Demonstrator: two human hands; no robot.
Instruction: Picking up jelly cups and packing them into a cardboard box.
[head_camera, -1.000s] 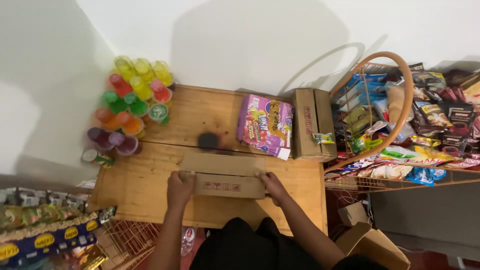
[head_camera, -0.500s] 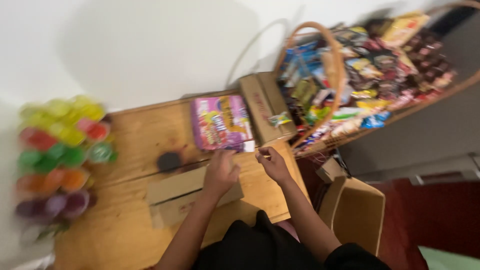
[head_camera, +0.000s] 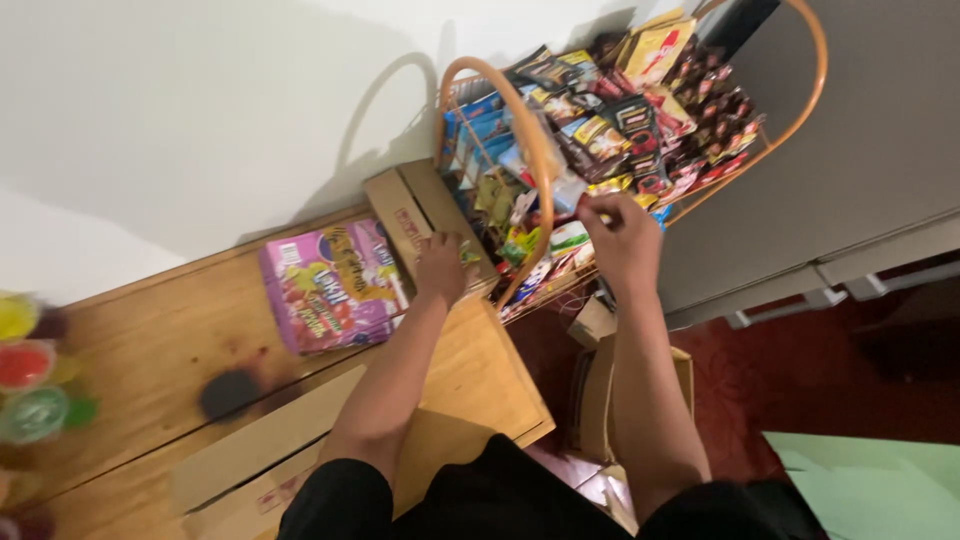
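Here, on the far left, some round cups (head_camera: 30, 385) in yellow, red and green sit at the edge of the wooden tabletop (head_camera: 150, 330). They look blurry. Near them a small dark round thing (head_camera: 228, 393) lies on the wood. Close to the person, a long flat cardboard box (head_camera: 270, 455) lies across the tabletop.

Next comes a pink and purple packet (head_camera: 325, 285) lying flat. Just beside it, on its right, stands a brown cardboard box (head_camera: 415, 225) with its flaps open.

The left hand (head_camera: 440, 268) rests on the right side of that brown box, near the corner of the tabletop. Its fingers are curled down, and something small and green shows by the fingertips. I cannot tell if the hand is holding it.

To the right stands a wire rack (head_camera: 500, 150) with orange hoops. It is full of little snack packets (head_camera: 620, 120) in many colours.

The right hand (head_camera: 622, 240) is up at the rack, well apart from the left hand. Its fingers pinch at the packets on the lower part of the rack.

Down below, on the dark red floor, another open cardboard box (head_camera: 600, 390) sits between the tabletop and the right arm.
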